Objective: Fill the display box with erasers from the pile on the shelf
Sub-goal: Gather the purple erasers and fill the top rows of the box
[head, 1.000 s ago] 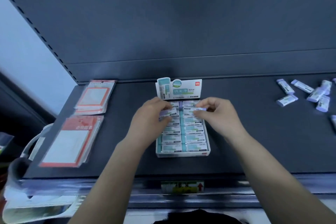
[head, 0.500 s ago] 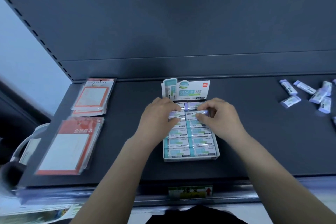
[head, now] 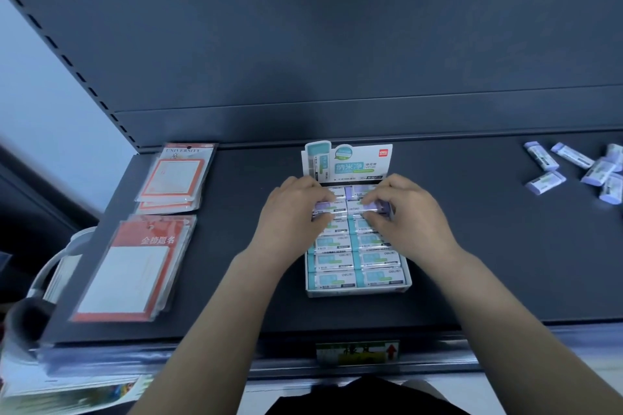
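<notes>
Two hands: both work at the far end of the display box (head: 359, 288), which sits mid-shelf with its printed header card (head: 350, 162) standing up at the far side.
Left hand (head: 293, 212): fingers curled down over the left column near the far end, pinching or pressing a purple-sleeved eraser (head: 325, 206); whether it grips it or only seats it cannot be told.
Right hand (head: 409, 216): fingers bent onto the right column, closed around the ends of another purple eraser (head: 381, 205) that lies across the box's far rows.
Box contents: two columns of erasers side by side; the near rows (head: 355, 261) show teal sleeves lying flat and snug, the far rows show purple sleeves under the fingertips.
Shelf (head: 488, 246): dark and flat, carrying the box in the middle.
Pile (head: 580, 168): loose purple erasers scattered at the far right of the shelf, well apart from the box; several lie there, and the frame edge cuts off the rest.
Other stock: red-bordered packets (head: 131, 266) lie at the left of the shelf, apart from the box.
Progress: judged late in the filling, since the visible rows look full and only the far end is being settled.
Left to do: probably seating these two erasers, then checking whether any slot remains for those in the pile; the hands hide the far rows, so free space there cannot be told.
</notes>
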Demonstrator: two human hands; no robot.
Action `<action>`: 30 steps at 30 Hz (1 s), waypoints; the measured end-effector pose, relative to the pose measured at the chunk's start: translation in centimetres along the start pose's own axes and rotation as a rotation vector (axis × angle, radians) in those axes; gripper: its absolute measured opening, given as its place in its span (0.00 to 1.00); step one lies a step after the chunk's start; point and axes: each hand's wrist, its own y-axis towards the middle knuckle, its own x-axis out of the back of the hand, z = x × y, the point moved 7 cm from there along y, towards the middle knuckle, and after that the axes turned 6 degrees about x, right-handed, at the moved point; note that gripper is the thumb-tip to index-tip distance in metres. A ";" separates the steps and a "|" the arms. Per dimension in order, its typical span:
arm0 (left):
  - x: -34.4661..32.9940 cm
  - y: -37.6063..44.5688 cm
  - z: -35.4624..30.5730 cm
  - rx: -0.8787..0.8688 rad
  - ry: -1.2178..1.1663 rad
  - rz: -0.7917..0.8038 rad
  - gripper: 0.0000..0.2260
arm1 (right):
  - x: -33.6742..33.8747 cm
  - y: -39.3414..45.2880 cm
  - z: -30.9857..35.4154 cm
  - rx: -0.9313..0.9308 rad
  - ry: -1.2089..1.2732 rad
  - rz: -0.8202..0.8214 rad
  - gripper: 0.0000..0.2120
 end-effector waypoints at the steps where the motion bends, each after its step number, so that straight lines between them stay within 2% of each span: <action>1: 0.0 0.0 0.0 0.003 -0.004 -0.004 0.10 | 0.0 0.0 0.0 0.000 -0.004 -0.005 0.06; 7: 0.1 -0.1 -0.5 0.009 0.008 -0.017 0.10 | 0.1 -0.1 -0.1 -0.014 0.011 -0.019 0.06; 13: 0.5 0.3 -3.5 -0.061 0.019 -0.084 0.09 | 3.3 -1.0 -1.3 -0.006 0.035 -0.130 0.07; 17: -0.3 1.0 -7.7 -0.152 0.032 -0.115 0.08 | 6.6 -2.1 -3.6 -0.012 0.013 -0.198 0.06; 22: -3.3 2.4 -14.6 -0.245 0.037 -0.112 0.13 | 11.4 -4.4 -8.5 -0.047 0.009 -0.253 0.06; 30: -11.8 5.9 -25.3 -0.203 0.036 -0.004 0.10 | 18.5 -7.9 -18.7 -0.149 0.024 -0.278 0.04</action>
